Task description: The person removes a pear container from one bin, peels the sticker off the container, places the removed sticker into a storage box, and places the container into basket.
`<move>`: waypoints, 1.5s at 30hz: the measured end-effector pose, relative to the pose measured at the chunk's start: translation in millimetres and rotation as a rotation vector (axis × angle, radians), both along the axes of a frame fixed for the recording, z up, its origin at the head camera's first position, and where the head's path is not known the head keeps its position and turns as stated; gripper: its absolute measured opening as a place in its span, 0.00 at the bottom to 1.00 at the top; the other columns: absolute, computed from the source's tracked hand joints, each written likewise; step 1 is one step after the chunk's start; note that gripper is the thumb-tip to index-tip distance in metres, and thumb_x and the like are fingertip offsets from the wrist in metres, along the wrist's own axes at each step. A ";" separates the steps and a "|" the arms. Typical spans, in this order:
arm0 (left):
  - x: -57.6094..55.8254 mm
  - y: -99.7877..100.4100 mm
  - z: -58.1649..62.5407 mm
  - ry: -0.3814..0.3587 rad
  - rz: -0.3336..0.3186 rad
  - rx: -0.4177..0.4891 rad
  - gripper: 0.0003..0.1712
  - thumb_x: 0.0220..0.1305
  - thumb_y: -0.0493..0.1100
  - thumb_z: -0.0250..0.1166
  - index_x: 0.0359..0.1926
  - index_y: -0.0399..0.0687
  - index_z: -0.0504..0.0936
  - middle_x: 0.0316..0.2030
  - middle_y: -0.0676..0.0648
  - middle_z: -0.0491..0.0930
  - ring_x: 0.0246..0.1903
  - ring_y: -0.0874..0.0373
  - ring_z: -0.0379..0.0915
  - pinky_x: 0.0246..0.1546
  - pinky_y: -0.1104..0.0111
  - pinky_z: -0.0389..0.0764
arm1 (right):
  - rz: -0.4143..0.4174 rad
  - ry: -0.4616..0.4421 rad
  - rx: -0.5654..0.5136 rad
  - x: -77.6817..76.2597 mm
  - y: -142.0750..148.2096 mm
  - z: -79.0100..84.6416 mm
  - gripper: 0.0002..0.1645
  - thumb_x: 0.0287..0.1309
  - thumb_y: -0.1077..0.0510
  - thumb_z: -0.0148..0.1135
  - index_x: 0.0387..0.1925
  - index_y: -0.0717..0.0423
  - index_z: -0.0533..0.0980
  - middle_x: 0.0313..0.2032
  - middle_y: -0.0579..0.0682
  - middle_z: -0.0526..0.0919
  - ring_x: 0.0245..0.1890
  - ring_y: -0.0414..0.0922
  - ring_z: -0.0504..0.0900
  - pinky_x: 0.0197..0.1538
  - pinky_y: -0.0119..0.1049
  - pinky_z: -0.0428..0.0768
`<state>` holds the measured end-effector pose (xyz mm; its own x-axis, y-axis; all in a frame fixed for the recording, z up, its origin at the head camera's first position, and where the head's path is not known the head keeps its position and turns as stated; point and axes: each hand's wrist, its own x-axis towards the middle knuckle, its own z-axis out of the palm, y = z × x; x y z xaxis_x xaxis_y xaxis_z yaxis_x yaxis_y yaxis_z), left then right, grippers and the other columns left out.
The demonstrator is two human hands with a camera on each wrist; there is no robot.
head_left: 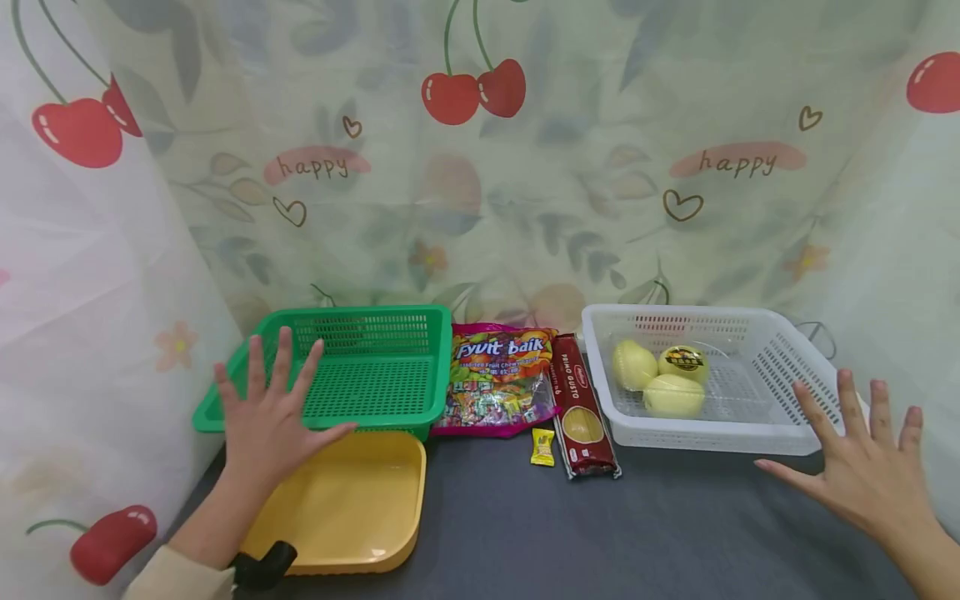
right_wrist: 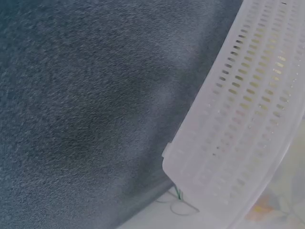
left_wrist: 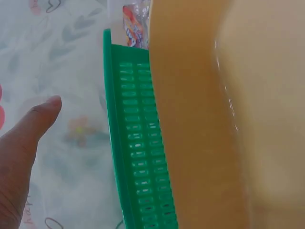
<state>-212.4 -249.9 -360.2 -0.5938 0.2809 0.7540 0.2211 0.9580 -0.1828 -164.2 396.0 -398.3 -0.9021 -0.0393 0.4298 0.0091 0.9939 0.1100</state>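
Observation:
My left hand [head_left: 262, 429] hovers with fingers spread over the near left part of the green basket [head_left: 438, 400] and the yellow tray [head_left: 360, 533], holding nothing. One digit of it shows at the left edge of the left wrist view, apart from the green basket [left_wrist: 138, 143]. At the right, my right hand [head_left: 873, 475] also has its fingers spread and holds nothing. It is beside the near right corner of the white basket [head_left: 720, 437]; the right wrist view shows that basket [right_wrist: 228, 129] but not the hand. Inside it lie three pale yellow roundish items [head_left: 673, 396], one with a black-and-gold label.
Between the baskets lie a colourful bag of fruit chews [head_left: 495, 379] and a dark red spaghetti packet [head_left: 585, 417]. A small yellow wrapped candy [head_left: 542, 447] sits in front of them on the dark tabletop [head_left: 510, 533]. Printed curtains [head_left: 510, 208] hang behind and at both sides.

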 end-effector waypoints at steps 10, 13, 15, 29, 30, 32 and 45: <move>-10.5 22.7 3.0 -0.035 -0.020 -0.002 0.63 0.43 0.88 0.23 0.71 0.55 0.55 0.74 0.44 0.36 0.72 0.44 0.22 0.67 0.45 0.20 | -0.018 -0.030 -0.065 -6.0 -1.5 5.2 0.71 0.37 0.19 0.55 0.71 0.36 0.27 0.70 0.55 0.16 0.68 0.60 0.16 0.62 0.68 0.21; -12.0 31.1 3.3 -0.070 -0.026 -0.011 0.64 0.43 0.88 0.20 0.70 0.53 0.57 0.74 0.44 0.36 0.72 0.43 0.24 0.67 0.44 0.21 | -0.020 -0.036 -0.084 -8.4 -1.3 5.3 0.70 0.38 0.20 0.56 0.71 0.37 0.29 0.69 0.56 0.17 0.68 0.61 0.16 0.62 0.69 0.21; -13.5 36.4 2.5 -0.085 -0.043 -0.013 0.64 0.43 0.87 0.20 0.71 0.52 0.56 0.74 0.44 0.35 0.72 0.43 0.24 0.67 0.43 0.22 | -0.020 -0.037 -0.090 -9.7 -1.0 5.7 0.69 0.39 0.21 0.56 0.71 0.37 0.29 0.69 0.56 0.18 0.68 0.61 0.17 0.62 0.69 0.21; -21.5 70.9 8.9 -0.183 -0.021 -0.102 0.67 0.34 0.79 0.63 0.72 0.52 0.52 0.74 0.43 0.36 0.72 0.42 0.24 0.67 0.40 0.37 | -0.025 -0.081 -0.177 -20.8 -7.5 17.2 0.63 0.47 0.23 0.52 0.72 0.40 0.30 0.68 0.62 0.18 0.66 0.64 0.15 0.59 0.70 0.18; -22.1 73.9 9.8 -0.186 -0.023 -0.103 0.67 0.34 0.79 0.63 0.72 0.52 0.52 0.74 0.42 0.37 0.72 0.42 0.25 0.68 0.40 0.38 | -0.031 -0.091 -0.194 -22.0 -8.3 18.5 0.62 0.49 0.23 0.51 0.72 0.40 0.29 0.68 0.63 0.18 0.65 0.65 0.14 0.58 0.70 0.18; -23.4 80.2 11.3 -0.200 -0.027 -0.104 0.67 0.35 0.79 0.63 0.72 0.52 0.52 0.74 0.42 0.38 0.72 0.42 0.26 0.68 0.41 0.39 | -0.035 -0.108 -0.222 -24.1 -9.8 21.0 0.61 0.50 0.24 0.50 0.72 0.42 0.29 0.67 0.64 0.18 0.64 0.66 0.14 0.58 0.71 0.18; -32.8 130.7 14.5 -0.249 -0.075 -0.195 0.66 0.39 0.83 0.56 0.72 0.49 0.50 0.73 0.42 0.39 0.72 0.42 0.33 0.70 0.45 0.42 | -0.058 -0.174 -0.299 -37.7 -15.8 34.4 0.60 0.54 0.24 0.45 0.71 0.48 0.28 0.65 0.73 0.20 0.63 0.72 0.17 0.58 0.75 0.25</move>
